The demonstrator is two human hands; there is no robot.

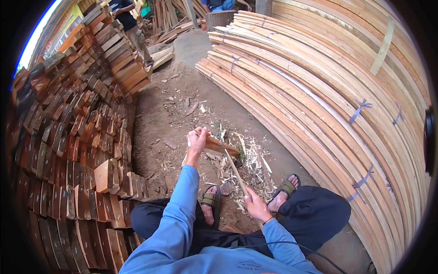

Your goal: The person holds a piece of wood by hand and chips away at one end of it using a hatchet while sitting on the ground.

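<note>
In front of me my left hand (pixel 197 140) is closed around the near-left end of a flat, orange-brown wooden piece (pixel 215 145). A small dark patch shows on it, but its exact kind I cannot make out. Lower and to the right, my right hand (pixel 258 206) grips a thin, pale wooden stick (pixel 235 171). The stick slants up and left, and its far end meets the brown piece; whether it lies over or under it I cannot tell. Below both hands, pale wood shavings (pixel 255 160) are heaped on the ground between my sandalled feet.
Stacked timber blocks (pixel 86 137) rise on my left. Long pale planks (pixel 310 86), some bundled with bluish ties (pixel 360 111), lie along my right. A person (pixel 132 23) stands at the far left, another (pixel 223 5) sits at the back. A black cable (pixel 301 246) crosses my right arm.
</note>
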